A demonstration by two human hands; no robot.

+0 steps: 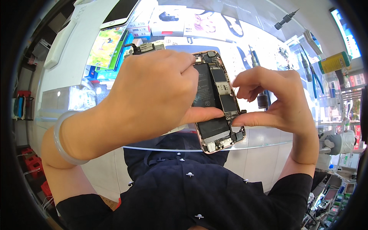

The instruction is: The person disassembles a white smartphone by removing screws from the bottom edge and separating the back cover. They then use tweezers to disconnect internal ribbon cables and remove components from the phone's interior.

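Note:
An opened smartphone (205, 126) with a rose-gold frame lies tilted before me, its lower end reaching past the front edge of the glass counter. Inside it show a black battery (204, 86) and a logic board (224, 88) along the right side. My left hand (161, 86) grips the phone from the left, fingers curled at its upper left edge, thumb across the battery to the board. The thumb tip of my right hand (273, 100) touches the lower right frame; its other fingers curve apart near the right edge. A small black connector (243, 111) sticks out there.
Behind my left hand is a partly hidden metal-plated phone part (148, 47). Screwdrivers (262, 99) (287, 19) and blue-handled pliers (317, 82) lie to the right, near a yellow-green bottle (335, 62). A white phone (119, 14) and boxes (168, 21) are at the back.

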